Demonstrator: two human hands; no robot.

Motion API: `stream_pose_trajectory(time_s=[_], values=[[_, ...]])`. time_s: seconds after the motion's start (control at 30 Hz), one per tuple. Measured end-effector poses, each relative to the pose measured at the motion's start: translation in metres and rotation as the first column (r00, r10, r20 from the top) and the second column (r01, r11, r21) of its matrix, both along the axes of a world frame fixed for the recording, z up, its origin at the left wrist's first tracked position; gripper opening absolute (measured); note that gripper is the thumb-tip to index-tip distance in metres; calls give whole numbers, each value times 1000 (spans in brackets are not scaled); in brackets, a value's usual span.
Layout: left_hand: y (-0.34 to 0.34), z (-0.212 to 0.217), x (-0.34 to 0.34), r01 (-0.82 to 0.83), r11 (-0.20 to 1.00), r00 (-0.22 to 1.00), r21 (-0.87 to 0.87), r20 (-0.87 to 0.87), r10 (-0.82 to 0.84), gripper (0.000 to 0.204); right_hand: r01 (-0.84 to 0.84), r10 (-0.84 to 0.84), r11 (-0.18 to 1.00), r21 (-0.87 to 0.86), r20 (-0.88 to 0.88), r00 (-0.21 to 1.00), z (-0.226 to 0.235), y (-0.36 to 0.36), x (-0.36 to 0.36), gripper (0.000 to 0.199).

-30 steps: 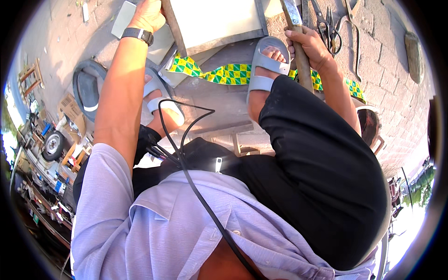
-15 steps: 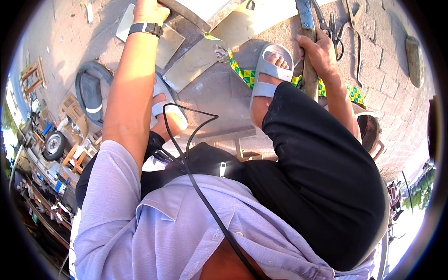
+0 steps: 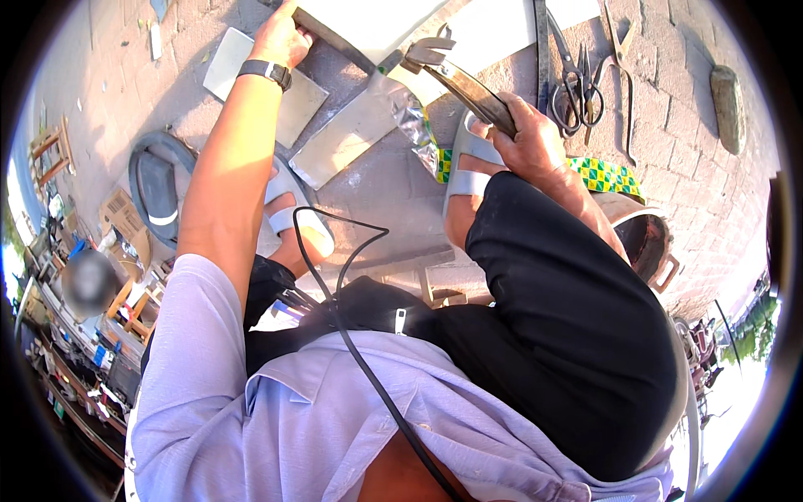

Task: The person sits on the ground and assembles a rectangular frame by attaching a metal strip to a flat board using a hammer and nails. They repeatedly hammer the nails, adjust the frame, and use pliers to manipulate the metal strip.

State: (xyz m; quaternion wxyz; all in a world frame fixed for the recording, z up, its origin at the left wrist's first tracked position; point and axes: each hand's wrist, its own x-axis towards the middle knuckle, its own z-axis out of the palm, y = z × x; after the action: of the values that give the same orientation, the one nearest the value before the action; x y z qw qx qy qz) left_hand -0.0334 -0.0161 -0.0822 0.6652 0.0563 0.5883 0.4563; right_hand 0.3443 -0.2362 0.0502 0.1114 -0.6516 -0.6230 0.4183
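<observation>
In my right hand point(image 3: 534, 138) is a hammer point(image 3: 468, 90), its wooden handle gripped near the end. The metal hammer head point(image 3: 428, 52) is over the near edge of a large white panel point(image 3: 368, 21). My left hand point(image 3: 283, 38), wearing a wristwatch, grips the panel's dark left edge with curled fingers. Beneath and beside the panel lie flat pale plates point(image 3: 343, 138). A crumpled silver strip point(image 3: 410, 113) with a green and yellow checked pattern lies between my sandalled feet.
Right of the panel lie black-handled scissors point(image 3: 575, 88), long-handled snips point(image 3: 619, 58) and a dark metal bar point(image 3: 542, 58). A stone-like block point(image 3: 728, 109) lies far right. A bucket point(image 3: 642, 238) stands beside my right leg. A black cable point(image 3: 368, 368) hangs before me.
My right hand has moved left with the hammer, tilting it so its head is over the panel's edge. My left hand has shifted slightly nearer and still holds the panel.
</observation>
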Motion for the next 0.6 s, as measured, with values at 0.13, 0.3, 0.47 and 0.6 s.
stream_pose_trajectory(time_s=[0.13,0.3,0.47,0.6], values=[[20,4,-5,-69,991,998,112,17,67,31,6,-3,997,82,-37,999,-5,-7,3,40],[32,72,-15,-203,973,973,110,-91,214,39,62,-55,995,74,-91,994,-9,-15,8,40],[20,135,-119,-255,936,927,243,-213,308,42,38,-106,945,-325,-195,975,-9,10,2,29],[-18,153,-186,-288,925,877,249,-318,359,46,-32,-452,684,-729,-458,766,-15,22,18,30]])
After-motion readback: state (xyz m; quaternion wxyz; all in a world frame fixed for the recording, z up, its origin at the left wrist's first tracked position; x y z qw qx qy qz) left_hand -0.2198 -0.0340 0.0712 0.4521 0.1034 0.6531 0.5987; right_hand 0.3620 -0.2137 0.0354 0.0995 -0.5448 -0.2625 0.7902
